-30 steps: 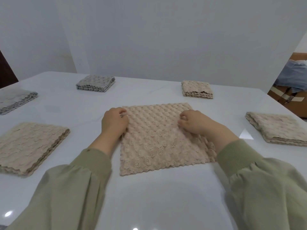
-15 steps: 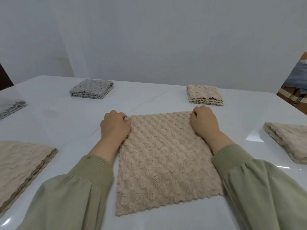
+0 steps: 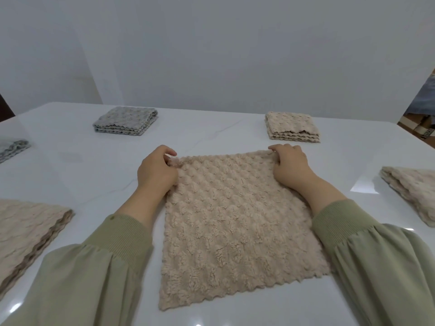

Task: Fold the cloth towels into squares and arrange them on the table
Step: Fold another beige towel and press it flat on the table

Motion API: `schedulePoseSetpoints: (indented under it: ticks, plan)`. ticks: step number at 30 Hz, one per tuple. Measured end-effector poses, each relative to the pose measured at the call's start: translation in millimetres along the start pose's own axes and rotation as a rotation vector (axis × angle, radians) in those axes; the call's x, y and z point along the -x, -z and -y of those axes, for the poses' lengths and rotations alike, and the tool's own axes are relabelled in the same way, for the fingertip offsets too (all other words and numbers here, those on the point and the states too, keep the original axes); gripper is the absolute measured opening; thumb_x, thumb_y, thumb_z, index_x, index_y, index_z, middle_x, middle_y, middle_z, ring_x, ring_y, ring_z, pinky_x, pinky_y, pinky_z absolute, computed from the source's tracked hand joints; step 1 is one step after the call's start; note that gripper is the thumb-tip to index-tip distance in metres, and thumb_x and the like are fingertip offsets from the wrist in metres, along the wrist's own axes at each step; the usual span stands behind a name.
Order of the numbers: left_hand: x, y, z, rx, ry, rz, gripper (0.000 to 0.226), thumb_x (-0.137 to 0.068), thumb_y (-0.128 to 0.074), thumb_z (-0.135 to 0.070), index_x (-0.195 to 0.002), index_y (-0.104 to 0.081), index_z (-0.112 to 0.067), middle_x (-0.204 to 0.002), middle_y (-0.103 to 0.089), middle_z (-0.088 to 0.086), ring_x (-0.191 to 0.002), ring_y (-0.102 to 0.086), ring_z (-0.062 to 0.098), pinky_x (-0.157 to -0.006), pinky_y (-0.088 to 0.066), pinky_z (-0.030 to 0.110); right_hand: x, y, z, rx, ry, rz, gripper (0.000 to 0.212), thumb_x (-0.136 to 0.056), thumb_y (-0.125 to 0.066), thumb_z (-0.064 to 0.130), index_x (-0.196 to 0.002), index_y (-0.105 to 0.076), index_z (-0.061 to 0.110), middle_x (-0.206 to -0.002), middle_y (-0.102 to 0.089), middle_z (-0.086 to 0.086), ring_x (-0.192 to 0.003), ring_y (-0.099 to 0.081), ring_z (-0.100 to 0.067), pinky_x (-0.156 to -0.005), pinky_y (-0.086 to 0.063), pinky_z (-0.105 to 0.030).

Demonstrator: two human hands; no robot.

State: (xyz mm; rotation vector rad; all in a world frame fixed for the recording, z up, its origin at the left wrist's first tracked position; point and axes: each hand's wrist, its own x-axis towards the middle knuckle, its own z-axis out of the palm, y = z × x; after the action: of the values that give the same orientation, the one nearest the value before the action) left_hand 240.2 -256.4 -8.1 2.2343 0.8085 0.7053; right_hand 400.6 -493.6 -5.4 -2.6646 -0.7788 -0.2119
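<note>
A beige bobbled cloth towel [image 3: 233, 222] lies spread flat on the white table [image 3: 94, 175] right in front of me. My left hand [image 3: 156, 171] pinches its far left corner, which is slightly bunched. My right hand [image 3: 290, 167] grips the far right corner, fingers curled over the edge. Both arms wear olive green sleeves. The near edge of the towel lies flat and scalloped.
Folded towels sit around the table: a grey one [image 3: 126, 122] at the far left, a beige one [image 3: 293, 127] at the far right, a beige one [image 3: 412, 191] at the right edge, a beige one [image 3: 26, 229] at the near left, and a grey one [image 3: 13, 149] at the left edge.
My hands slid out to the towel's far corners and closed on them. The view has shifted closer to the towel.
</note>
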Motion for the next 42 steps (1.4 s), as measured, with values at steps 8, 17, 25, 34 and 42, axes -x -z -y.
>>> schedulePoseSetpoints:
  ticks: [8, 17, 25, 34, 42]
  plan:
    - [0, 2, -1, 0.062, 0.064, -0.134, 0.006, -0.080, -0.067, -0.022, -0.081, -0.072, -0.019, -0.076, -0.064, 0.000, -0.084, -0.061, 0.024, -0.069, -0.044, 0.030, 1, 11, -5, -0.282, -0.201, -0.187, 0.016, -0.076, -0.059, 0.004, -0.086, -0.070, 0.010, -0.078, -0.063, -0.006, -0.081, -0.056, -0.024, -0.065, -0.037, -0.026]
    - [6, 8, -19, 0.309, -0.055, -0.396, 0.018, -0.087, -0.055, -0.019, -0.093, -0.071, -0.022, -0.079, -0.067, -0.012, -0.081, -0.063, 0.011, -0.077, -0.047, 0.023, 0, 37, 15, -0.584, -0.233, -0.457, 0.012, -0.078, -0.054, 0.007, -0.082, -0.063, 0.014, -0.065, -0.055, 0.007, -0.071, -0.053, -0.016, -0.060, -0.040, -0.026]
    - [32, 15, -20, 0.497, 0.043, -0.196, 0.021, -0.090, -0.049, -0.021, -0.082, -0.069, -0.021, -0.084, -0.070, -0.001, -0.084, -0.067, 0.021, -0.082, -0.055, 0.040, 35, 26, 13, -0.901, -0.287, -0.397, 0.018, -0.085, -0.046, 0.009, -0.084, -0.064, 0.006, -0.070, -0.058, 0.001, -0.061, -0.050, -0.007, -0.062, -0.044, -0.020]
    - [63, 29, -10, 0.422, 0.143, -0.028, 0.019, -0.079, -0.068, -0.011, -0.069, -0.069, -0.027, -0.075, -0.068, -0.003, -0.075, -0.065, 0.020, -0.075, -0.055, 0.034, 71, 24, -7, -0.789, -0.344, -0.405, 0.010, -0.081, -0.062, 0.008, -0.088, -0.065, 0.014, -0.067, -0.058, 0.003, -0.061, -0.054, -0.010, -0.060, -0.042, -0.020]
    - [72, 32, -9, 0.128, 0.079, -0.008, 0.012, -0.080, -0.066, -0.016, -0.080, -0.069, -0.027, -0.084, -0.066, -0.005, -0.083, -0.059, 0.013, -0.073, -0.041, 0.024, 71, 21, -17, -0.587, -0.317, -0.338, 0.004, -0.084, -0.064, 0.016, -0.087, -0.062, 0.016, -0.079, -0.059, -0.002, -0.079, -0.055, -0.019, -0.073, -0.041, -0.027]
